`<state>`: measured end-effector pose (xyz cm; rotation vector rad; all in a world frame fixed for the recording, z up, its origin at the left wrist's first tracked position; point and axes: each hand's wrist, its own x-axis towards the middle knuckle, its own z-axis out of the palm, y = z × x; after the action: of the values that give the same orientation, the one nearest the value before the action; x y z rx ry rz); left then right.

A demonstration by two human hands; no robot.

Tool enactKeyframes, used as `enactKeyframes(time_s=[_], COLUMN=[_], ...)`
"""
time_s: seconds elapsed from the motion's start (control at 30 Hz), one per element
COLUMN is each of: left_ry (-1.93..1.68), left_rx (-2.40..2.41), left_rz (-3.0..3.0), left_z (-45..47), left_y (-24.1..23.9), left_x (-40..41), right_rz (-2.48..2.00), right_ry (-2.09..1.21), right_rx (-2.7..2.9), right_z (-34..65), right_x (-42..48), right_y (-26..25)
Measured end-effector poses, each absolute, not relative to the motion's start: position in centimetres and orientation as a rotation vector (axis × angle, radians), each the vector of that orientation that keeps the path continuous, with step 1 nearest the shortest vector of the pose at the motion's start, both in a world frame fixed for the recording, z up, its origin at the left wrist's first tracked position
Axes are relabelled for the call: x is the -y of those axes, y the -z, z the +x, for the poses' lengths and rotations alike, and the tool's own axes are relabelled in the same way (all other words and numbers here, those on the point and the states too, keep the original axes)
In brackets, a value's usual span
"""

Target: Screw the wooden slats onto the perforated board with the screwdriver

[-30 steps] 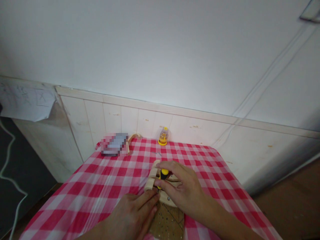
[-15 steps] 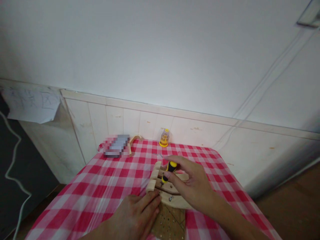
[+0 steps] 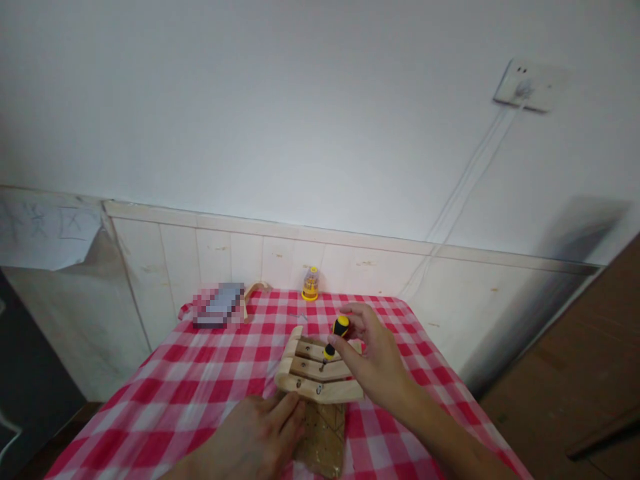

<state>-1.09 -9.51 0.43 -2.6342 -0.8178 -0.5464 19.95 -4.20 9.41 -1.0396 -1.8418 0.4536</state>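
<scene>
My right hand (image 3: 379,353) grips a short black-and-yellow screwdriver (image 3: 341,327) between thumb and fingers. The screwdriver leans, with its tip down on a screw in the middle slat of a pale slatted wooden piece (image 3: 343,391). Several screw heads show along the slats, which end in rounded blocks at the left. Beneath its near side lies a brown board (image 3: 324,437) with small holes and dark lines. My left hand (image 3: 263,427) rests with its fingers stretched over the board's left side, fingertips at the wooden piece's near edge; its thumb is hidden.
A red-and-white checked tablecloth (image 3: 210,393) covers the table. At the back left lie a blurred-out flat object (image 3: 220,307) and a curved wooden part (image 3: 256,288). A yellow-based clear container (image 3: 311,285) stands near the wall. Cables hang from a wall socket (image 3: 530,87).
The view has swung to the right, bringing the whole socket into sight. The screwdriver stays on the slatted piece, and my right fingers have shifted slightly about its handle.
</scene>
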Motion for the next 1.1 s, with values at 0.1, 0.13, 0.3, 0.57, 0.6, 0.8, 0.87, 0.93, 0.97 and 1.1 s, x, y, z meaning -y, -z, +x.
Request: enactKeyframes(time_s=[0.1, 0.13, 0.3, 0.57, 0.6, 0.8, 0.87, 0.93, 0.97, 1.1], left_ry=[0.381, 0.398, 0.475, 0.89, 0.934, 1.066, 1.105, 1.146, 1.167, 1.191], left_rx=[0.965, 0.974, 0.975, 0.72, 0.728, 0.892, 0.919, 0.936, 0.943, 0.971], left_rz=[-2.724, -2.73, -2.643, -2.41, -2.406, -2.451, -2.464, -2.473, -2.476, -2.501], left_z=[0.2, 0.5, 1.7, 1.8, 1.8, 1.6, 1.7, 1.8, 1.9, 1.9], left_y=[-1.2, -1.2, 0.4, 1.8, 1.8, 1.2, 1.0, 1.0, 1.1, 1.4], left_x=[9.8, 9.8, 9.2, 8.6, 8.6, 8.9, 8.9, 8.9, 8.8, 8.8], right_rz=[-1.025, -1.009, -0.943, -0.888, -0.889, -0.953, -0.962, -0.966, -0.972, -0.993], right_ry=[-0.523, -0.554, -0.586, -0.311, -0.289, -0.269, -0.276, -0.263, -0.258, -0.264], right_rx=[1.755, 1.73, 1.675, 1.775, 1.799, 1.845, 1.865, 1.871, 1.87, 1.849], right_z=[20.1, 20.0, 20.0, 20.7, 20.8, 20.4, 20.4, 20.4, 20.4, 20.4], right_x=[3.6, 3.3, 2.2, 3.5, 3.8, 5.0, 5.2, 5.3, 5.3, 5.4], right_y=[-8.1, -7.8, -6.7, -5.2, -5.2, -5.5, -5.7, -5.7, -5.7, -5.7])
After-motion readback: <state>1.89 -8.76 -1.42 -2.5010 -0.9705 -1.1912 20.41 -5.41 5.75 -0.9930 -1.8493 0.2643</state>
